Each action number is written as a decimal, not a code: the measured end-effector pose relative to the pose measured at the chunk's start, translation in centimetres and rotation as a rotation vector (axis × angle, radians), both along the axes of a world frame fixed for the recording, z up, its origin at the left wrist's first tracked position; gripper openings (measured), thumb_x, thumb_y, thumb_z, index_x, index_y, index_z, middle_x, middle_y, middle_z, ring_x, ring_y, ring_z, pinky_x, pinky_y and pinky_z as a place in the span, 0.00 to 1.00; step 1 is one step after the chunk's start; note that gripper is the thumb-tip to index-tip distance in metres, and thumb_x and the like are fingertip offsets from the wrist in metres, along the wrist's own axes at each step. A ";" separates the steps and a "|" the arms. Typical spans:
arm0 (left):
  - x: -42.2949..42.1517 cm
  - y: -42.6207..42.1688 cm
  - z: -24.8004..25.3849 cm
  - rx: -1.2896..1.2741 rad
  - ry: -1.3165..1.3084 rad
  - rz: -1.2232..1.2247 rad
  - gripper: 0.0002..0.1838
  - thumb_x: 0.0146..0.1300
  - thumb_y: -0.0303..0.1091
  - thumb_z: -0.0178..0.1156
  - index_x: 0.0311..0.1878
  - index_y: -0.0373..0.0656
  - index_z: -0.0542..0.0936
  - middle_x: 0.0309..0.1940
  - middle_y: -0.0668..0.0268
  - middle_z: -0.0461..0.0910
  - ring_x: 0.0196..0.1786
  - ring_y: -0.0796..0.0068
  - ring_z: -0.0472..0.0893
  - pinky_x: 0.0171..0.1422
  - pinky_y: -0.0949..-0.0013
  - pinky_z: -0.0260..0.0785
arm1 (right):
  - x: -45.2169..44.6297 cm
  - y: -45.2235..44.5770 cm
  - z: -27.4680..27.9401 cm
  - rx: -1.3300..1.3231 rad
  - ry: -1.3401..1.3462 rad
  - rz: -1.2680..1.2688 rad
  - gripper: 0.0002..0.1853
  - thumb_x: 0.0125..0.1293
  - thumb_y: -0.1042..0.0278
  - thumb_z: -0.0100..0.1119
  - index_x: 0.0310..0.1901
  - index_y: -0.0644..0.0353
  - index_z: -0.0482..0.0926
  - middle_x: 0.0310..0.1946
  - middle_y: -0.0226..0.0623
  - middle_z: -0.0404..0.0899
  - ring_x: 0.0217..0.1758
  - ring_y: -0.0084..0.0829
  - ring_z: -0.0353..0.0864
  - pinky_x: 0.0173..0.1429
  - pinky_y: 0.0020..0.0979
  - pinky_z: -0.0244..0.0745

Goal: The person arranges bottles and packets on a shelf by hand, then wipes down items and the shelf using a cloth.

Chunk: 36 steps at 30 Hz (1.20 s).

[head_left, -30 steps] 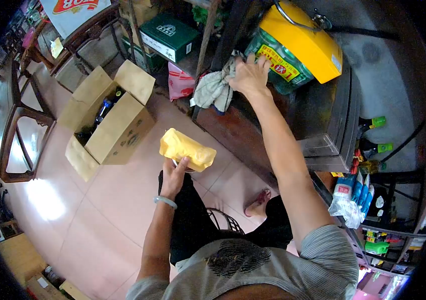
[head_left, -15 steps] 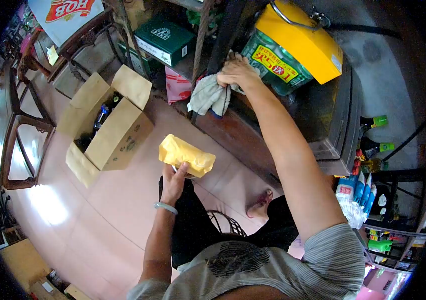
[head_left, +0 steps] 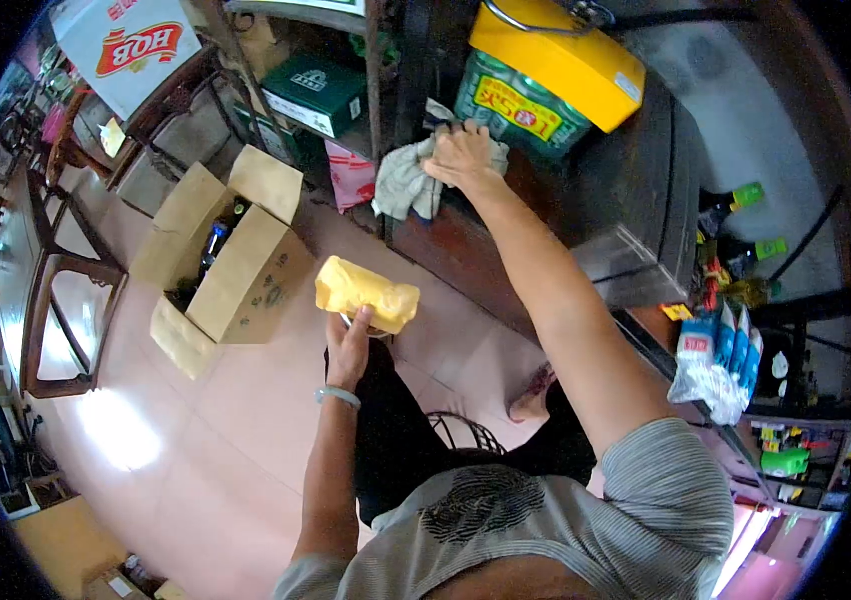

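My left hand [head_left: 349,350] is closed on a yellow packet [head_left: 368,294], thumb across its near side, held above the floor in front of my lap. What the packet contains is hidden. Stretched forward, my right hand [head_left: 464,155] presses a crumpled grey cloth [head_left: 408,180] against the corner of a dark wooden ledge [head_left: 566,225], its fingers bent around the fabric. Part of the cloth hangs over the front of the ledge. Just right of that hand, a pack of green bottles [head_left: 521,108] with a yellow label stands beside a yellow box [head_left: 561,60].
An opened cardboard box [head_left: 251,275] with bottles inside stands on the floor at left. A dark green box [head_left: 316,90] sits on the shelf ahead. Wooden chairs [head_left: 76,310] are further left. Bottles [head_left: 746,250] and blue-white packets [head_left: 721,350] line the right side.
My right hand and the cloth have shifted slightly toward me along the ledge. The yellow packet stays in my left hand. The whole view has turned a little.
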State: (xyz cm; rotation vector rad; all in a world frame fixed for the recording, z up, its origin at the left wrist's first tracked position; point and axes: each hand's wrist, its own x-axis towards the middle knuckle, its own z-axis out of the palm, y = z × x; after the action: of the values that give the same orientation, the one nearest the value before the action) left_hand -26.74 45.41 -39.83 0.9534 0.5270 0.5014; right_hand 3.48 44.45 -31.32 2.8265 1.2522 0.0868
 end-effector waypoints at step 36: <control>-3.7 -0.5 1.9 0.034 -0.176 0.103 0.22 0.60 0.31 0.55 0.54 0.36 0.61 0.47 0.61 0.69 0.49 0.68 0.72 0.54 0.63 0.66 | -13.7 -16.9 -3.2 -0.100 0.392 -0.130 0.26 0.46 0.60 0.58 0.46 0.68 0.72 0.31 0.51 0.78 0.38 0.43 0.79 0.39 0.38 0.75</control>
State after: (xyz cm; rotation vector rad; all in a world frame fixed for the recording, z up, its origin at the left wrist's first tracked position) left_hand -30.44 44.92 -37.93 0.9079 0.4109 0.6819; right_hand -10.21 27.59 -34.52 2.9155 1.0828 -0.5426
